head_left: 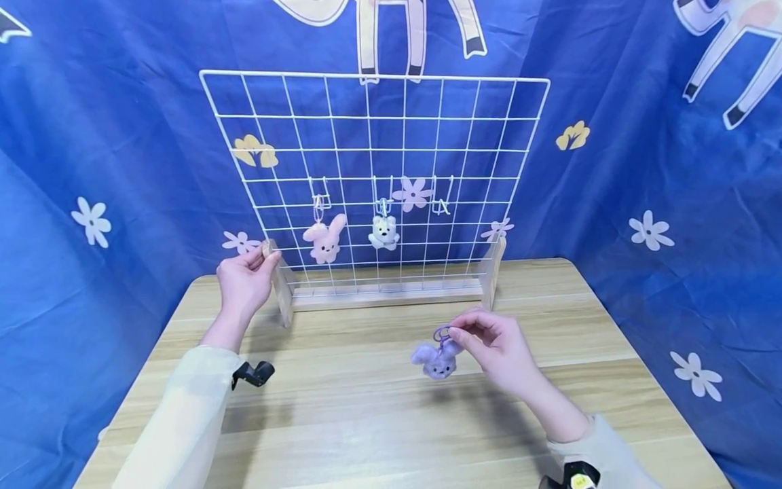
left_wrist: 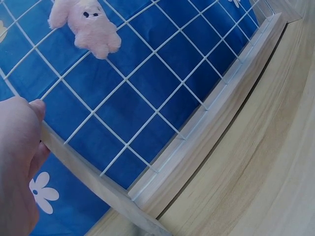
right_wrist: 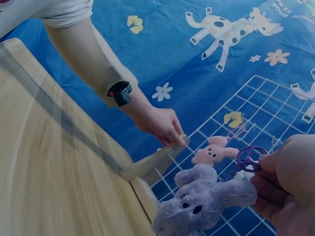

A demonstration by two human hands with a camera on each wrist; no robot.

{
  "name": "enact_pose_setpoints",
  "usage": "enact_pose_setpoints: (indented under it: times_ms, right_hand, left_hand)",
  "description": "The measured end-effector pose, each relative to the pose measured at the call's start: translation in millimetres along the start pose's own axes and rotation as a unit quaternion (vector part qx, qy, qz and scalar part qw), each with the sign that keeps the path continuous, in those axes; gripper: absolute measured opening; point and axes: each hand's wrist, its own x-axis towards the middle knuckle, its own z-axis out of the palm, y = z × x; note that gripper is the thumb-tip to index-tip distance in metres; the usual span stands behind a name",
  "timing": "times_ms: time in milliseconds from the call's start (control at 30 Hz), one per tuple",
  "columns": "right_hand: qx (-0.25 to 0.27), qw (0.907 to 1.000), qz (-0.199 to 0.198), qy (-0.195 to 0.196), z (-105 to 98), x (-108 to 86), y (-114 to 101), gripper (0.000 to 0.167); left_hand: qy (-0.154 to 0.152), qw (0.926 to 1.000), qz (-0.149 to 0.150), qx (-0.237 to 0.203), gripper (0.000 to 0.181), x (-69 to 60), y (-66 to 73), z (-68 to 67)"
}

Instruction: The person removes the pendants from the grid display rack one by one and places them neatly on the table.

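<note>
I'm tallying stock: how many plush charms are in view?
3: a pink bunny and, right of it, a pale bear hang on the wire grid; a purple bunny dangles from the right hand.

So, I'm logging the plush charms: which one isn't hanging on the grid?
The purple charm, held in the right hand; the pink charm and pale bear hang on the grid.

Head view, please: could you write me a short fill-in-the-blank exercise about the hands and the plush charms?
The right hand holds the ____-coloured rabbit charm.
The left hand holds a support made of ____.
The pink charm hangs to the ____ of the bear charm.
Missing words: purple; wood; left.
</note>
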Motion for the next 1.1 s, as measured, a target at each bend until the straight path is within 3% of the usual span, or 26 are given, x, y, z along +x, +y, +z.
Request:
enact_pose_setpoints:
  times_ms: [500,1100]
  right_hand:
    - [-0.009,0.9999,-0.006,-0.007,5,-6.9,30,0.01]
    - [-0.024,0.9989,0.037,-0.014,8,-22.3,49,0.007]
  left_hand:
    - [0.003,0.9998,0.003,0.021,0.039,0.3,0.0,1.1]
    - [0.0,0.9999,-0.005,0.013,0.04,-1.3,2.8,0.5]
